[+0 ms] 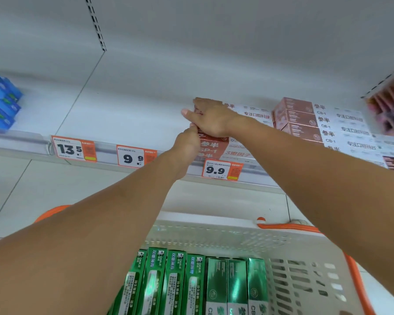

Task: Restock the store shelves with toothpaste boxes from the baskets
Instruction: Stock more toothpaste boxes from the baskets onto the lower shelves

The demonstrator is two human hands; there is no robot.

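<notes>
The basket (282, 242) is the nearest thing, white with orange handles, directly below the shelf (123, 123). Inside it green boxes (191, 283) stand upright in a row, touching each other.

Both arms reach from the basket up to the shelf. The left hand (187, 142) is at the front edge of the shelf, its fingers curled and its fingertips touching the left end of the red boxes (214, 147); whether it really pinches a box I cannot tell. The right hand (210, 117) lies just above the left one, on top of the same stack, fingers bent around the end of the top box and thumb pointing to the left, so it grips this box.

The red boxes lie flat on the shelf, stacked, near its front edge, above the right price tag (222, 170). Two other price tags (74, 148) sit on the shelf rail more to the left. Just to the right of the red boxes, also on the shelf, stands a pink stack (298, 119), lying flat in several layers. Far left on the shelf are blue boxes (0, 103). At the far right of the shelf are blurred dark red packs (391, 105).
</notes>
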